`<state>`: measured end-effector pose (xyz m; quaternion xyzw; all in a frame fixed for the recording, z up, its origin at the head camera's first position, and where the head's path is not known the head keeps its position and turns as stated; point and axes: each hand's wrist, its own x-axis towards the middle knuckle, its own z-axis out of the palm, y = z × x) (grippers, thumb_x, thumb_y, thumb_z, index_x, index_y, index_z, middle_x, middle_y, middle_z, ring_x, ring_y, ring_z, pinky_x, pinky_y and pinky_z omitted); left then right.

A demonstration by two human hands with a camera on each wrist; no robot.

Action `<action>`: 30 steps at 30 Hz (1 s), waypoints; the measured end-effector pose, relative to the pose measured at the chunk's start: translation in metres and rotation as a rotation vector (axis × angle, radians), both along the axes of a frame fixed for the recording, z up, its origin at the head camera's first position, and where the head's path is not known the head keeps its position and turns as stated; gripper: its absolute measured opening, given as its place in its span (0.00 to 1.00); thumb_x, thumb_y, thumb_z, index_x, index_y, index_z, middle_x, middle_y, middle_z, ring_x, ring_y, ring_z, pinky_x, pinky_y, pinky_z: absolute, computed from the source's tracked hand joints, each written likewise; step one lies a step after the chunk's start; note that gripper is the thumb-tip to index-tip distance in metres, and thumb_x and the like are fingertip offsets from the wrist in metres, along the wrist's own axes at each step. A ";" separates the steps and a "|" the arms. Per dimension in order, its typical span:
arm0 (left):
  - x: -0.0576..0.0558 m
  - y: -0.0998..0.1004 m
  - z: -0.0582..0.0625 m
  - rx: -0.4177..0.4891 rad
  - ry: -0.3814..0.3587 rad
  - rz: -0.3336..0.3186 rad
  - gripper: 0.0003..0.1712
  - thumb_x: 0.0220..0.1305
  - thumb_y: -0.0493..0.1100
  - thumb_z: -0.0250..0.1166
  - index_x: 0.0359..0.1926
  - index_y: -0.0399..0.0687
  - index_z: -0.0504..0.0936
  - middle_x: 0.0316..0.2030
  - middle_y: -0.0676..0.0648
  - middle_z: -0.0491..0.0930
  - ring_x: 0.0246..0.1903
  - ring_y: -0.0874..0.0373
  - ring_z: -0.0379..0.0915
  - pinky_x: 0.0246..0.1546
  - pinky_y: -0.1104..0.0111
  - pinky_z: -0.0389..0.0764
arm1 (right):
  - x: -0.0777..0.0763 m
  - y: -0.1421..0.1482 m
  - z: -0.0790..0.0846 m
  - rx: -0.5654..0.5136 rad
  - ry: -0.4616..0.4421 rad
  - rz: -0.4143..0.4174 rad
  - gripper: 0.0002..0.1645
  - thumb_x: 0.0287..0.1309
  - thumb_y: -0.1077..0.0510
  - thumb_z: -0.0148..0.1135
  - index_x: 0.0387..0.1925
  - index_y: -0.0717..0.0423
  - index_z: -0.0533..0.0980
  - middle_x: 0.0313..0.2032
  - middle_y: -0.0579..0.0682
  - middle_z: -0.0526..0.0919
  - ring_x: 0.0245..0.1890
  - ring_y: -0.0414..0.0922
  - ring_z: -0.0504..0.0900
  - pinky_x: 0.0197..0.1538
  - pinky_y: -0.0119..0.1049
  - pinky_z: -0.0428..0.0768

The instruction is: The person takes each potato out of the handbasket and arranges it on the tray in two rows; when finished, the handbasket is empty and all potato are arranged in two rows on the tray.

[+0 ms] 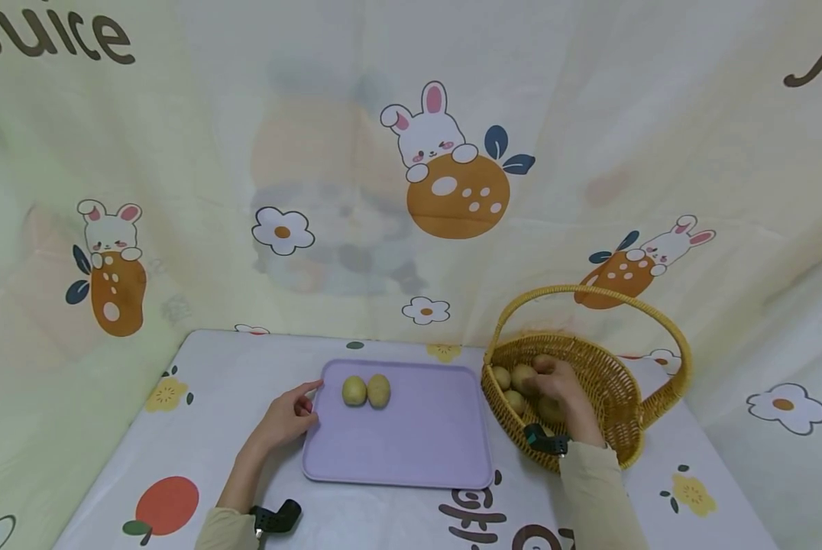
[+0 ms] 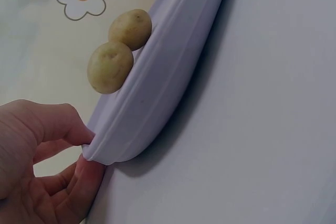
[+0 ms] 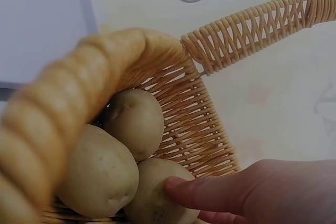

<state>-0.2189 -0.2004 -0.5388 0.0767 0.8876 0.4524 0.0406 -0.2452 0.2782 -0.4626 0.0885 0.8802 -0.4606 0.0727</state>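
A lilac tray (image 1: 411, 451) lies on the table with two potatoes (image 1: 379, 390) side by side near its far left part. My left hand (image 1: 287, 416) holds the tray's left edge; in the left wrist view its fingertips pinch the rim near a corner. At the right, my right hand (image 1: 564, 391) reaches inside a wicker basket (image 1: 610, 382) holding several potatoes (image 1: 501, 377). The right wrist view shows the thumb pressed on one potato (image 3: 157, 192), the other fingers mostly hidden behind it.
The basket's tall arched handle (image 1: 679, 347) rises over the right hand. A patterned white cloth (image 1: 356, 516) covers the table, and a printed curtain (image 1: 342, 153) hangs behind it. The basket stands close against the tray's right side.
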 end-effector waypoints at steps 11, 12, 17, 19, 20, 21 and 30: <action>0.001 0.000 0.002 -0.009 -0.006 -0.002 0.35 0.53 0.29 0.64 0.66 0.39 0.73 0.29 0.48 0.72 0.28 0.58 0.68 0.28 0.70 0.72 | 0.010 -0.001 0.016 -0.048 0.023 0.015 0.36 0.64 0.63 0.56 0.69 0.74 0.59 0.58 0.76 0.69 0.44 0.54 0.79 0.40 0.40 0.77; 0.001 0.000 0.002 -0.009 -0.004 -0.003 0.35 0.53 0.29 0.64 0.66 0.38 0.73 0.29 0.48 0.72 0.28 0.58 0.68 0.28 0.70 0.72 | 0.012 -0.001 0.018 -0.065 0.021 0.010 0.36 0.65 0.62 0.56 0.69 0.73 0.59 0.54 0.74 0.73 0.42 0.52 0.79 0.39 0.40 0.76; 0.000 0.000 0.003 -0.007 0.008 -0.007 0.35 0.53 0.29 0.63 0.65 0.38 0.73 0.29 0.48 0.72 0.28 0.58 0.68 0.28 0.70 0.71 | 0.016 0.004 0.023 -0.180 -0.010 -0.001 0.37 0.66 0.59 0.57 0.72 0.65 0.58 0.41 0.53 0.79 0.37 0.44 0.79 0.36 0.40 0.72; 0.000 0.000 0.003 -0.005 0.011 -0.007 0.35 0.53 0.29 0.63 0.65 0.38 0.73 0.29 0.48 0.72 0.28 0.58 0.68 0.29 0.70 0.71 | 0.016 0.005 0.023 -0.221 -0.018 -0.003 0.37 0.67 0.58 0.57 0.73 0.63 0.58 0.41 0.48 0.78 0.37 0.42 0.78 0.38 0.39 0.73; 0.000 0.000 0.003 -0.005 0.012 -0.008 0.35 0.53 0.29 0.63 0.65 0.38 0.73 0.29 0.48 0.72 0.28 0.58 0.68 0.28 0.70 0.71 | 0.016 0.006 0.024 -0.241 -0.024 -0.005 0.37 0.67 0.57 0.57 0.73 0.62 0.58 0.41 0.46 0.78 0.37 0.42 0.78 0.37 0.39 0.73; 0.000 0.000 0.003 -0.005 0.012 -0.009 0.35 0.53 0.29 0.63 0.65 0.38 0.73 0.29 0.48 0.72 0.28 0.58 0.68 0.28 0.70 0.71 | 0.016 0.007 0.025 -0.261 -0.027 -0.007 0.38 0.67 0.57 0.58 0.74 0.61 0.58 0.41 0.44 0.77 0.37 0.41 0.78 0.39 0.38 0.74; 0.001 0.001 0.004 -0.010 0.023 -0.013 0.35 0.52 0.28 0.63 0.65 0.36 0.72 0.28 0.48 0.72 0.28 0.58 0.68 0.28 0.71 0.71 | 0.019 0.008 0.027 -0.395 -0.041 -0.021 0.37 0.66 0.58 0.59 0.73 0.59 0.59 0.37 0.39 0.76 0.31 0.37 0.77 0.42 0.37 0.78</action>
